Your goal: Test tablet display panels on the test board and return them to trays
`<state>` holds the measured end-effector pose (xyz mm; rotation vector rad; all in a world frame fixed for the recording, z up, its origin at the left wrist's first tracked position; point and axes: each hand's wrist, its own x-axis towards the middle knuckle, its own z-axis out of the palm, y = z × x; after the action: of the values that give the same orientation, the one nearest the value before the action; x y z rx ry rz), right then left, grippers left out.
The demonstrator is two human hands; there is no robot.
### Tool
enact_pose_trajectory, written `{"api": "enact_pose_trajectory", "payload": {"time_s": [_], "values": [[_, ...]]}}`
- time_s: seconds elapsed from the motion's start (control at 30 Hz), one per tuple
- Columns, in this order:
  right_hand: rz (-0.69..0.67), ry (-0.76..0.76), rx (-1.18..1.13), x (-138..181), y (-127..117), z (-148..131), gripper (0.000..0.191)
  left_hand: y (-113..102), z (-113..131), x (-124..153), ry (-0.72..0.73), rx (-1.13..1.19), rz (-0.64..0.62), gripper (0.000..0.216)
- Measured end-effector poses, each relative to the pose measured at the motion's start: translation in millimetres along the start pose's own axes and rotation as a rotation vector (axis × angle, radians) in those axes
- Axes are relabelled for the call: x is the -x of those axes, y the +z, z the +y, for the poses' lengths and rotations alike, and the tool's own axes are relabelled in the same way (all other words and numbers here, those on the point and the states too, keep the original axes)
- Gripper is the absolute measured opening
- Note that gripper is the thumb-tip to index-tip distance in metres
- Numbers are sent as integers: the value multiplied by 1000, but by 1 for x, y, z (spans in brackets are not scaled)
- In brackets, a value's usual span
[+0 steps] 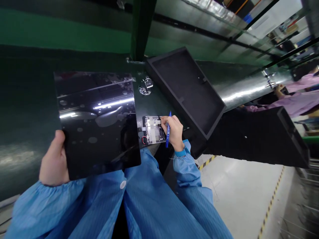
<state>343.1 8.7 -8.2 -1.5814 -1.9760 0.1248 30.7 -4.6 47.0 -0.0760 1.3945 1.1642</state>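
Note:
My left hand (53, 162) grips the lower left corner of a large glossy black panel (96, 121), held tilted up in front of me, thumb on its face. My right hand (173, 131) is closed around a blue pen (168, 131), its tip pointing down. The fingers rest on an open device (153, 130) showing a circuit board, tape strips and red and black wires. That device lies on the dark green bench, partly hidden behind the panel's right edge.
A black foam tray (186, 86) lies tilted on the bench to the right, with a second black tray (261, 139) beyond it. A small metal counter (146, 87) sits near a green post (141, 30). A person in pink (294, 99) works at far right. Floor with hazard tape lies below.

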Motion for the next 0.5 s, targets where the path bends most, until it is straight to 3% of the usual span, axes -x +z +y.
{"api": "enact_pose_trajectory", "payload": {"time_s": [0.27, 0.43, 0.5], "values": [[70, 12, 12, 2, 4, 0, 24, 6, 6, -9, -69, 56, 43, 53], [83, 39, 18, 1, 3, -3, 24, -4, 1, -16, -60, -4, -77, 50], [68, 42, 6, 1, 3, -5, 24, -6, -1, -15, 4, -8, -66, 49]]}}
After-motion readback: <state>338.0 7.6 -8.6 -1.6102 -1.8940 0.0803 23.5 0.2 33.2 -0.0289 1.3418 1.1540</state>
